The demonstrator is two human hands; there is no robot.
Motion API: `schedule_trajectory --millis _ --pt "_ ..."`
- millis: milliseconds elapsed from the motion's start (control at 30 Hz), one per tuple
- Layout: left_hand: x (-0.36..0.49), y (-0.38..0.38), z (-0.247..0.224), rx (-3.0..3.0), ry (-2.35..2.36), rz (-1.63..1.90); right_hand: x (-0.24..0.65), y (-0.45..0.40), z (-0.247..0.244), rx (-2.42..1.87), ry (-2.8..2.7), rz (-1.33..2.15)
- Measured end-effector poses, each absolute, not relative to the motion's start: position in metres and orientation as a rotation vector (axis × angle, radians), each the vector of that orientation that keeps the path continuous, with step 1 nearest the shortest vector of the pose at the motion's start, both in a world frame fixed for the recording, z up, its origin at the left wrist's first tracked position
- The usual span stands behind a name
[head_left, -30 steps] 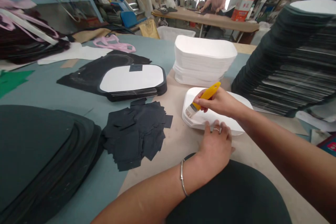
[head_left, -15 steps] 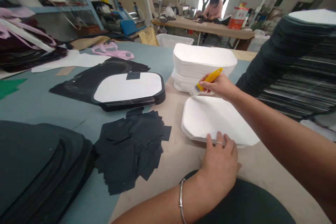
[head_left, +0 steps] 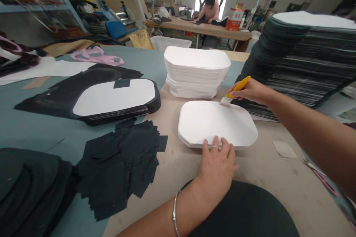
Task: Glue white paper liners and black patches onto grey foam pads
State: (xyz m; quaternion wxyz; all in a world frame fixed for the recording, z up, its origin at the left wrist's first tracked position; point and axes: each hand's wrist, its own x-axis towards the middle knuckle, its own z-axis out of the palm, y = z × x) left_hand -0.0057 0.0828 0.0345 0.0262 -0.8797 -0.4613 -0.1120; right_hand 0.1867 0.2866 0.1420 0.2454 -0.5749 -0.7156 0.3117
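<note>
My right hand [head_left: 248,90] grips a flat paintbrush [head_left: 236,89] by its yellow handle. Its pale bristles touch the far edge of a low stack of white rounded panels [head_left: 214,122]. At the near edge of that stack, my left hand [head_left: 218,163] rests with fingers spread on the top panel. Below the left forearm a dark rounded panel [head_left: 250,211] lies partly covered. Behind the low stack stands a taller stack of white panels [head_left: 197,68].
To the left lie loose dark fabric squares [head_left: 119,163] and a dark stack topped by a white panel [head_left: 116,98]. A tall dark stack [head_left: 303,59] leans at the right, near scissors [head_left: 324,181]. A co-worker [head_left: 208,9] bends over a far table [head_left: 178,26].
The brush has moved rightward along the far edge of the white stack. My left hand stays at the near edge. The whole view has turned to the right.
</note>
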Motion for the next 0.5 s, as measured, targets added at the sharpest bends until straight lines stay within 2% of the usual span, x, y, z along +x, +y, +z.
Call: schedule_trajectory --millis 167,333,500 --pt "-0.007 0.084 0.038 -2.725 -1.421 -0.326 0.23 0.257 0.141 -1.788 -1.905 0.595" --pt "-0.008 0.086 0.051 -2.771 -1.394 -0.263 0.236 0.211 0.142 -1.91 -1.91 0.294" --pt "-0.021 0.124 0.085 -2.924 -1.462 -0.257 0.22 0.151 0.151 -1.935 -2.003 0.262"
